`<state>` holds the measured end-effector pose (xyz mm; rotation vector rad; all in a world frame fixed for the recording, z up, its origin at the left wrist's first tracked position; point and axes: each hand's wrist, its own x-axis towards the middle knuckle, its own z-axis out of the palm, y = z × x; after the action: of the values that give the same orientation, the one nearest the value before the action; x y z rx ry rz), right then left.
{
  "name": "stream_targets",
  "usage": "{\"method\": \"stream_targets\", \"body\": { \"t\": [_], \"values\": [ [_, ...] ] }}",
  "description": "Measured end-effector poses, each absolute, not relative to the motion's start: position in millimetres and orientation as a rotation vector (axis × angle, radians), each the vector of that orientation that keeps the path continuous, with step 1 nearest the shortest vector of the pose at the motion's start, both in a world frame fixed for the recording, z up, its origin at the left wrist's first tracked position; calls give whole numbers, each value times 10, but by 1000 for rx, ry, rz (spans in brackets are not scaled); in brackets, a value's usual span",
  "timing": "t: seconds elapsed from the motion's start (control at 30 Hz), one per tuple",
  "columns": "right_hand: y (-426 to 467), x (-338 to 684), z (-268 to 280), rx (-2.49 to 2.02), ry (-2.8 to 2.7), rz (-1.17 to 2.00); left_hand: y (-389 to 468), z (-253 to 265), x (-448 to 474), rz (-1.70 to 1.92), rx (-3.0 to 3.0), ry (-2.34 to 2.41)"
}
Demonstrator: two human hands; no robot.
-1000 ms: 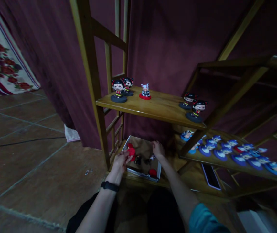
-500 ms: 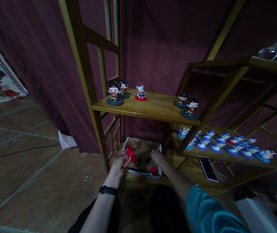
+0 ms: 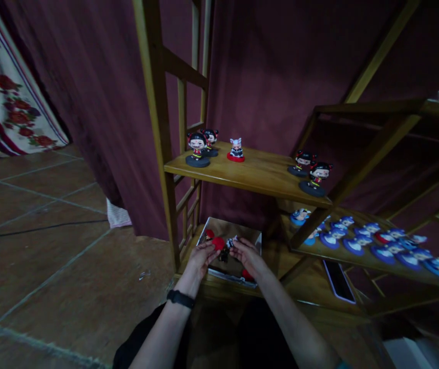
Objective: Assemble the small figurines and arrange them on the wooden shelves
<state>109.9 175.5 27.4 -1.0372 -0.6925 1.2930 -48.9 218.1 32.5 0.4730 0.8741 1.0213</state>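
Over the shallow white-walled box [image 3: 238, 224] on the low shelf, my left hand [image 3: 203, 256] pinches a round red base [image 3: 218, 243]. Close beside it, my right hand [image 3: 247, 255] is closed on a small black-and-white figurine [image 3: 232, 242]. The base and the figurine are near each other; whether they touch I cannot tell. Inside the box lie another red piece [image 3: 209, 234] at the far left, a red piece [image 3: 247, 275] by the near right corner, partly under my right hand, and small dark pieces [image 3: 224, 255] in the middle.
On the shelf above stand a white-haired figurine [image 3: 236, 149] on a red base and black-haired figurines [image 3: 198, 149] at both ends. Several blue-purple figurines [image 3: 357, 241] fill the right shelf. Below them lies a phone [image 3: 339, 281]. A wooden post [image 3: 158, 128] rises left of the box.
My right hand has lifted from the box's right side with a black-and-white figurine and come in beside my left hand. The left still holds the red base. The view has shifted left.
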Motion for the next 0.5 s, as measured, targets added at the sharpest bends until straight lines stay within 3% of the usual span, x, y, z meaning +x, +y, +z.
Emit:
{"method": "stream_targets", "body": {
  "t": [0.17, 0.5],
  "values": [
    [1735, 1008, 343, -1088, -674, 1178, 2143, 320, -448, 1002, 532, 863],
    [1831, 1015, 249, -1369, -1219, 743, 2140, 294, -412, 1034, 605, 861]
  ]
}}
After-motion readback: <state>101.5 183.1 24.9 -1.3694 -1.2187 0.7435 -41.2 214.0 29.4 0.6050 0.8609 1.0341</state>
